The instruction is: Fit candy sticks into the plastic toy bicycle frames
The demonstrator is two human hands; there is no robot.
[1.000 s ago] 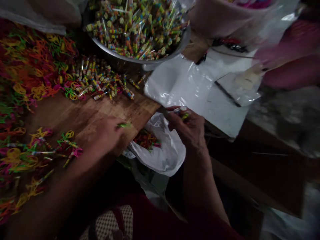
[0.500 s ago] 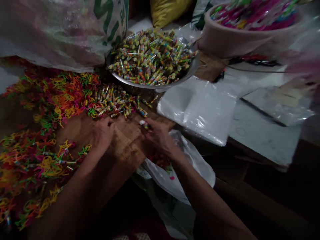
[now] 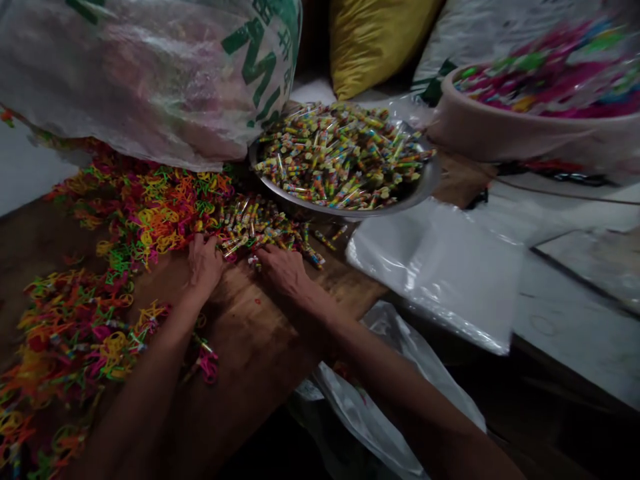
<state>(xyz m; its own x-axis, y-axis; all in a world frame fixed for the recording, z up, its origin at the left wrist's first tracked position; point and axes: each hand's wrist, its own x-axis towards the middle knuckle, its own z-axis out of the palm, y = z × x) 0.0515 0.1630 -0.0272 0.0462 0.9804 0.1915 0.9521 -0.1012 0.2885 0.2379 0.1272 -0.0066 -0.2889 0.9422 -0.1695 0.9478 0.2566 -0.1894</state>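
Note:
My left hand (image 3: 205,263) reaches to the edge where a heap of bright plastic trinkets (image 3: 163,227) meets a pile of small wrapped tubes (image 3: 260,223). Its fingers are curled down, and whatever they grip is hidden. Close by, my right hand (image 3: 284,268) is at the near edge of the tubes, fingers bent together. A small white-ended tube (image 3: 255,262) shows at its fingertips. Behind the pile, a metal basin (image 3: 345,212) is heaped with more of these tubes. A nearer heap of trinkets (image 3: 75,327) lies beside my left forearm.
A wooden board (image 3: 250,333) bears the heaps. Clear plastic bags (image 3: 440,267) lie flat at right, above an open white bag (image 3: 415,373). A large stuffed sack (image 3: 165,80) stands at back left, a yellow sack (image 3: 375,40) behind, a pink tub (image 3: 530,133) at back right.
My right hand has moved left from above the white bag to the tube pile. My left hand now reaches into the trinkets' edge. A pink trinket now lies near my left forearm. The view has shifted.

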